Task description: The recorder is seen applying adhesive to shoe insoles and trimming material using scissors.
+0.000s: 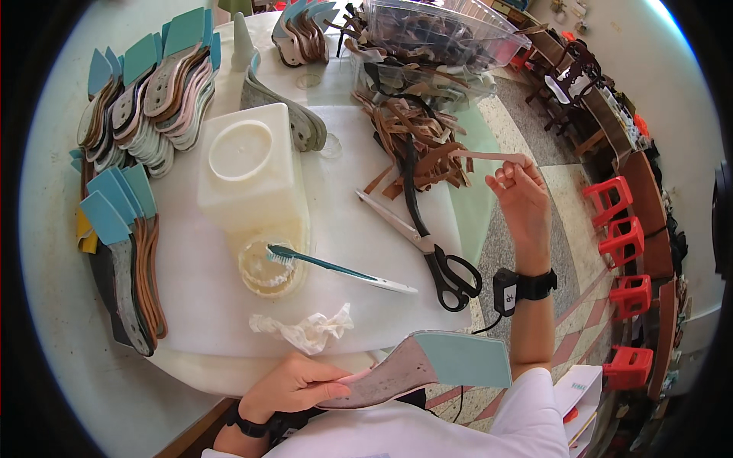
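- I see the left hand (294, 384), thumb and fingers pinching the left end of a curved panel (421, 365).
- Just beyond that grip, crumpled tissue (305, 328).
- The panel runs rightward from the pinch, blue end farthest.
- Scissors (426, 246) lie between my two grips.
- Strip (489, 156), extending left from the right hand (521, 200), whose fingertips pinch it.

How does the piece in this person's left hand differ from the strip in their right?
The piece is broad and curved; the strip is narrow. The piece is pinkish grey and pale blue; the strip is pinkish tan. The left hand holds the piece close to the body; the right hand holds the strip farther out. Both are held up singly.
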Demonstrator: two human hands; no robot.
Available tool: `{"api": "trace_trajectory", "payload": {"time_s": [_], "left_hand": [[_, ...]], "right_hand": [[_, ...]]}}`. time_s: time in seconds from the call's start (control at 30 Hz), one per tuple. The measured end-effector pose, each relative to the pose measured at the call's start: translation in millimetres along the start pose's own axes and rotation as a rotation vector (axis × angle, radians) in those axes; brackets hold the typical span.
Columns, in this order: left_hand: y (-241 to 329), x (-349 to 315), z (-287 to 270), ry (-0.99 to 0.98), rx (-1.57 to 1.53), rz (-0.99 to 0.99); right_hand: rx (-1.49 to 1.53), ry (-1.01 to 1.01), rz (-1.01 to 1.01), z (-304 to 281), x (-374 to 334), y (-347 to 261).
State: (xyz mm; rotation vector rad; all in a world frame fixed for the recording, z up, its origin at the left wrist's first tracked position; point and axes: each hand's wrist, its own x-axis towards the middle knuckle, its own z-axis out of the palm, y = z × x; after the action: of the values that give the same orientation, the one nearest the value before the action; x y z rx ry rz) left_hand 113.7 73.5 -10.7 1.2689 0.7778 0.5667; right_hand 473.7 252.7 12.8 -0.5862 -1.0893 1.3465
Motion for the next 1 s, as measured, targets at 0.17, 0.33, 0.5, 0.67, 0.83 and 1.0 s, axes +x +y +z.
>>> {"api": "trace_trajectory", "payload": {"time_s": [0.17,0.33,0.5,0.67,0.83,1.0], "left_hand": [[-2.0,0.5,0.0,0.003,0.0,0.005],[-5.2,1.2,-0.9,-0.009,0.029,0.059],[-4.7,1.3,0.9,-0.006,0.04,0.092],[2.4,2.4,0.4,0.009,0.135,0.103],[-2.9,3.3,5.7,0.071,0.147,0.134],[3.4,-5.6,11.6,0.136,0.278,0.213]], "right_hand": [[-0.101,0.207,-0.08,24.2,14.1,-8.5],[-0.181,0.187,-0.138,45.5,13.4,-22.9],[-0.394,0.144,-0.133,58.5,-9.5,-29.1],[-0.567,0.155,-0.039,74.6,-30.1,-30.2],[-0.677,0.107,0.054,82.3,-49.2,-39.8],[-0.631,-0.064,0.01,68.9,-60.1,-59.7]]}}
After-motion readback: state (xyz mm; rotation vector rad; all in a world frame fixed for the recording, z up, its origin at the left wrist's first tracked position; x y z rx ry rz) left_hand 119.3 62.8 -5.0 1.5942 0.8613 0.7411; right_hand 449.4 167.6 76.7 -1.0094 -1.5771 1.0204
